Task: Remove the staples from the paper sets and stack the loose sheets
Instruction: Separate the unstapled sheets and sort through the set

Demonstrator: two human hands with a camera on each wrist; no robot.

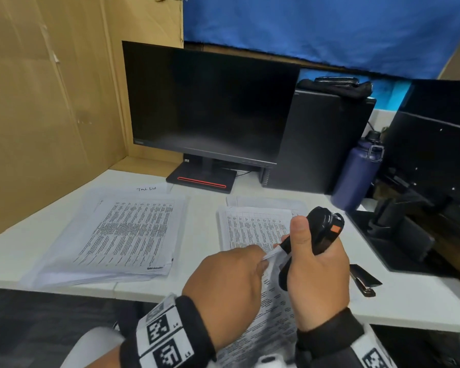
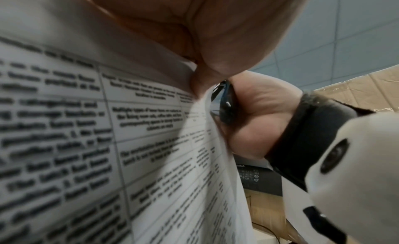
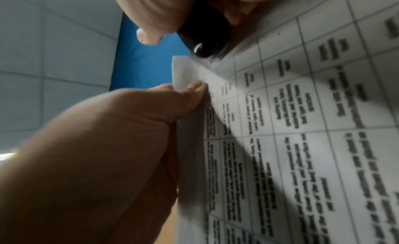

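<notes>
My left hand (image 1: 259, 262) pinches the top corner of a printed paper set (image 1: 275, 317), which hangs down over the desk edge between my wrists. My right hand (image 1: 312, 252) grips a black staple remover (image 1: 323, 232) with an orange patch, its lower end against that corner. In the left wrist view the fingertips (image 2: 207, 72) nip the paper set (image 2: 134, 131) beside the staple remover (image 2: 226, 104). In the right wrist view the staple remover (image 3: 207, 32) touches the corner of the paper set (image 3: 187, 72). The staple itself is hidden. Two paper stacks lie on the desk, a left stack (image 1: 122, 235) and a right stack (image 1: 250, 224).
A dark monitor (image 1: 210, 102) stands behind the stacks, with a black computer tower (image 1: 322, 144) and a blue bottle (image 1: 356, 176) to its right. A black stapler (image 1: 364, 281) lies near my right hand. A black tray (image 1: 398, 243) sits at the right. Cardboard walls the left side.
</notes>
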